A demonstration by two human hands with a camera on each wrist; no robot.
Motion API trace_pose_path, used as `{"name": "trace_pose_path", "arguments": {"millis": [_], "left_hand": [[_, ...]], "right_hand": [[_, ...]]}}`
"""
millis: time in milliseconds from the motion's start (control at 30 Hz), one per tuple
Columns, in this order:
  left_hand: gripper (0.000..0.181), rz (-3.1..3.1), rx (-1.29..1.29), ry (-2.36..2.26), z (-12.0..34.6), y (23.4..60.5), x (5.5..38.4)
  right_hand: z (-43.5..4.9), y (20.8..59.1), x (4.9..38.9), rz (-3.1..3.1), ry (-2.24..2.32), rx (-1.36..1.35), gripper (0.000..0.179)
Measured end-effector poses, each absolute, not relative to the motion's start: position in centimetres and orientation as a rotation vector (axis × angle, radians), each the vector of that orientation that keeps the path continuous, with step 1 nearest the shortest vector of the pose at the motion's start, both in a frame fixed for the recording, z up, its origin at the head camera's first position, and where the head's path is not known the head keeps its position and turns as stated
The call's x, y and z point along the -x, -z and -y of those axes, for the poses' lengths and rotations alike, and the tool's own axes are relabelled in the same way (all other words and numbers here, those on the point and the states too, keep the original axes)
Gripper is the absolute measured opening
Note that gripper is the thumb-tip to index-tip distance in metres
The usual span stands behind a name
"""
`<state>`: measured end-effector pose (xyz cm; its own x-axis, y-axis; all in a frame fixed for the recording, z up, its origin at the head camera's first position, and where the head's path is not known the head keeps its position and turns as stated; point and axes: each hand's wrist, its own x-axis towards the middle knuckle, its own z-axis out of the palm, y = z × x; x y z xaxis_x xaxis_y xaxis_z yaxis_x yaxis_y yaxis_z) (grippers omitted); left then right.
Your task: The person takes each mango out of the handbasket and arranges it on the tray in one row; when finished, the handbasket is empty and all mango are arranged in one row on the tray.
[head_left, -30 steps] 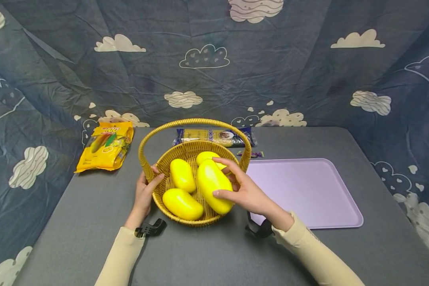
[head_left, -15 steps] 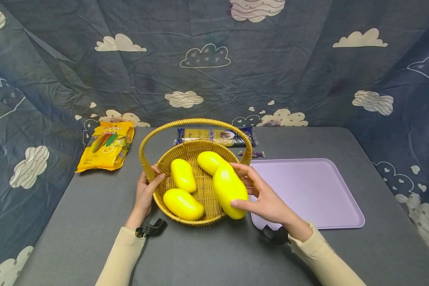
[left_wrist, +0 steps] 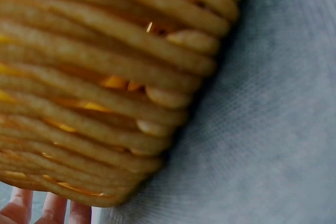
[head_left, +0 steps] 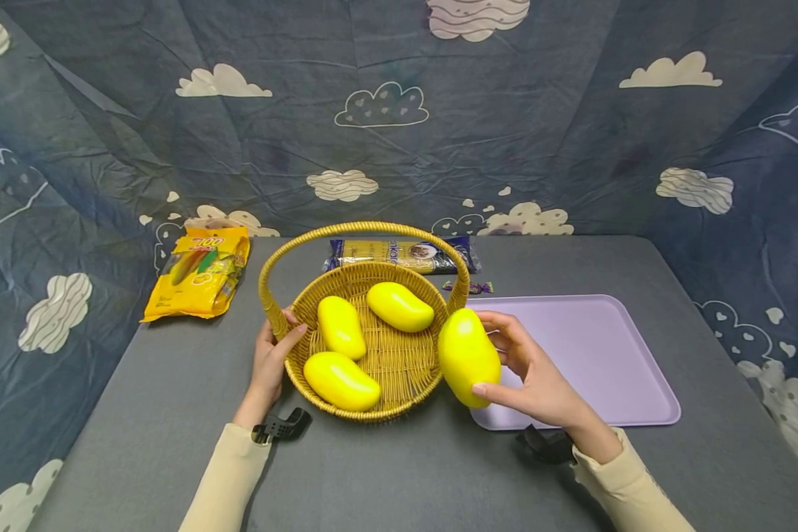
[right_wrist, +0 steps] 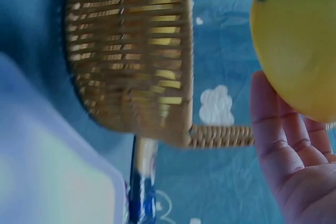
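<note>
In the head view my right hand [head_left: 539,377] grips a yellow mango [head_left: 467,358] between thumb and fingers, over the gap between basket and tray. The right wrist view shows this mango [right_wrist: 296,45] raised past the basket's rim, a green stem spot on its end. My left hand [head_left: 270,366] holds the left rim of the wicker basket [head_left: 406,373], thumb over the edge by the handle's foot. Inside lie three more mangoes: one at the back [head_left: 400,307], one at mid-left [head_left: 341,326], one at the front [head_left: 341,381]. The left wrist view shows the woven wall [left_wrist: 94,77] and fingertips [left_wrist: 50,208] below it.
A lilac tray [head_left: 585,355] lies right of the basket. Behind the basket are a blue-and-yellow plastic packet [head_left: 399,253] and a small purple-wrapped sweet [head_left: 472,287]. A yellow snack bag [head_left: 196,273] rests at the back left. The basket's handle [head_left: 366,226] arches up.
My right hand has carried the mango rightward, from over the basket out past its right rim, uncovering the back mango. The left hand has stayed on the basket.
</note>
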<state>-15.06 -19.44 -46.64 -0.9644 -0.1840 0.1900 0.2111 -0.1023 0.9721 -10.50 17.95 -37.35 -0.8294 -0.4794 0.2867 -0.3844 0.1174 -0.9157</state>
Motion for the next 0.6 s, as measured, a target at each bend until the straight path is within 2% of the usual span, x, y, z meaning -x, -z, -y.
{"name": "trace_pose_path", "arguments": {"millis": [300,600], "left_hand": [[0.025,1.908,0.037,2.155,19.5,46.7,15.0],[0.026,1.905,0.051,2.155,19.6,46.7,15.0]], "right_hand": [[-20.3,38.1,10.8,-2.304,1.974,0.904,0.079],[-21.8,39.1,11.5,-2.377,2.062,0.665,0.076]]}}
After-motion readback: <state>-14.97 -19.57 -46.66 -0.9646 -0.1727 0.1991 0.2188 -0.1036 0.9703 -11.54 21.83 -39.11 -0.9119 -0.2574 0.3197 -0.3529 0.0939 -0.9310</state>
